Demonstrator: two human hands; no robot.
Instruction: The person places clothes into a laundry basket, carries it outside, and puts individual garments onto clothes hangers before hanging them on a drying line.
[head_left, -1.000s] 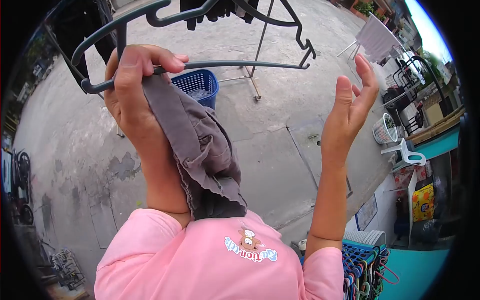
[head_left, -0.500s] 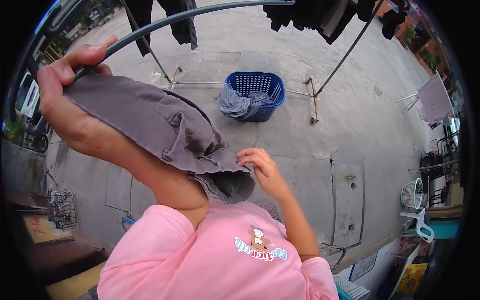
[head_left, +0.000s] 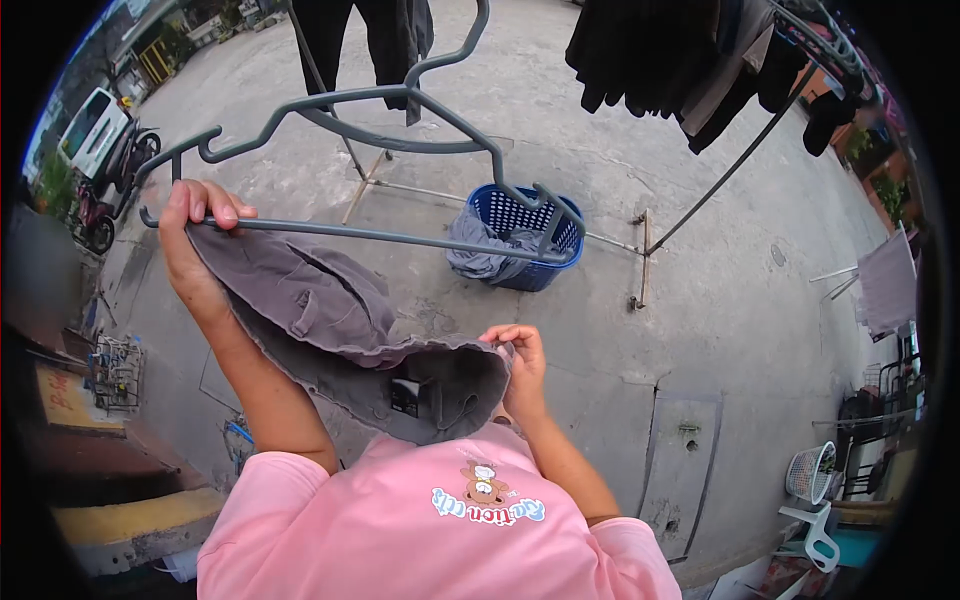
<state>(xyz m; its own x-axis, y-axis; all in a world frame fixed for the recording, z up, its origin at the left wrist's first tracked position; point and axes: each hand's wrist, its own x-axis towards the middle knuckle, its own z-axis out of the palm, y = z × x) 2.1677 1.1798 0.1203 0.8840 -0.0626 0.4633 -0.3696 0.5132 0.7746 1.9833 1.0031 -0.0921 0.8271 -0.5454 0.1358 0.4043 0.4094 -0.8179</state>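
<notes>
My left hand [head_left: 205,225] is closed around the lower bar of a grey plastic hanger [head_left: 385,236] at its left end, pinning one corner of dark grey pants [head_left: 300,290] against it. The pants have a gathered waistband and stretch below the bar between my hands. Their waist opening faces me, with a dark label inside. My right hand [head_left: 522,370] pinches the other end of the waistband, below and apart from the hanger's right end. The hanger's hook points up and away from me.
A blue laundry basket [head_left: 572,262] with grey-blue cloth [head_left: 480,250] stands on the concrete, partly behind the hanger. Beyond it is a metal drying rack [head_left: 700,180] with dark clothes [head_left: 650,50]. A white basket [head_left: 808,472] and a white plastic chair [head_left: 820,540] are at the right.
The hanger has come down and into fuller view, its lower bar now across the pants. My left hand has moved right and down with it; the waist opening shows wider, revealing the label.
</notes>
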